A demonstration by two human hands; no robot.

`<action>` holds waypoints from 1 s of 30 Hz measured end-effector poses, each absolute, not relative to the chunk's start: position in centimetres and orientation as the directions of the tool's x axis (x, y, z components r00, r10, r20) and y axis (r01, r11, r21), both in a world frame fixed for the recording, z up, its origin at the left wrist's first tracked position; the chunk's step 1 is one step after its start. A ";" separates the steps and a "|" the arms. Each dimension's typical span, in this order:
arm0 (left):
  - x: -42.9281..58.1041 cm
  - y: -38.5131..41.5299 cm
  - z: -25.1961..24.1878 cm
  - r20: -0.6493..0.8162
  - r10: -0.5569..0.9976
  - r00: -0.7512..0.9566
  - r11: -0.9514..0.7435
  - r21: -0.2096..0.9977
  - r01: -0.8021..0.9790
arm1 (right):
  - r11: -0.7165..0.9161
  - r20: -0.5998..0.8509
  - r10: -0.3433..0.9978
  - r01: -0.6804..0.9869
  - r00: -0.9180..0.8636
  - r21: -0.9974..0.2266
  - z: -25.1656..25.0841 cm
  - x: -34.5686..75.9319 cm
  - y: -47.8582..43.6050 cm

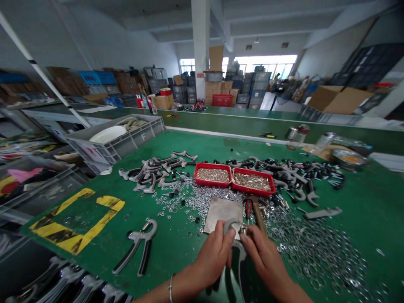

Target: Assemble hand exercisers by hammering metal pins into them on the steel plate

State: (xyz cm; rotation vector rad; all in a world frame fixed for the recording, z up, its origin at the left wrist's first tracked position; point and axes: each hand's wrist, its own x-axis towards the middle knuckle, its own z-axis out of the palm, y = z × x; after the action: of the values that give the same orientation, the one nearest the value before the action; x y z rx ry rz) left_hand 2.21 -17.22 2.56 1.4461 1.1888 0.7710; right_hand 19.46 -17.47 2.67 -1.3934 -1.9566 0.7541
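My left hand (214, 259) grips a grey metal hand-tool body (237, 252), a curved, plier-like casting that hangs down toward me. My right hand (261, 256) pinches a small steel bolt or nut (243, 229) at the tool's top, and the fingers hide the joint. Just beyond lies a flat steel plate (222, 214). A red-handled screwdriver (248, 210) and a wood-handled hammer (259, 216) rest by my right hand. Loose steel washers (315, 256) spread to the right, and a similar assembled tool (139, 246) lies to the left.
Two red trays (212, 174) of small screws stand on the green workbench (356, 210), among heaps of grey castings (154, 172). Yellow-black tape (75, 221) marks the left side. A grey crate (116, 141) stands behind it, with stacked boxes farther back.
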 end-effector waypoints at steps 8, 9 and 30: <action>0.0 -17.4 1.9 -0.021 0.911 0.412 -0.242 0.781 0.576 | 0.234 0.074 0.950 0.533 -0.304 -0.813 4.0 19.0 -18.9; -0.4 -17.3 2.1 -0.015 0.890 0.455 -0.280 0.770 0.574 | 0.218 0.043 0.943 0.518 -0.330 -0.827 4.1 18.9 -18.8; 0.5 -2.3 2.9 -0.123 0.692 0.711 -0.685 0.198 0.701 | 0.257 0.177 0.964 0.866 -0.198 -0.429 2.9 25.9 -0.4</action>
State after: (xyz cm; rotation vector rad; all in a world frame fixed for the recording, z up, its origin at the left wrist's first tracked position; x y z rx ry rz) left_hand 0.48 -2.28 2.88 2.6883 1.1121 -0.0560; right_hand 25.88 -0.41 2.91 -1.6645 -2.1291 0.3286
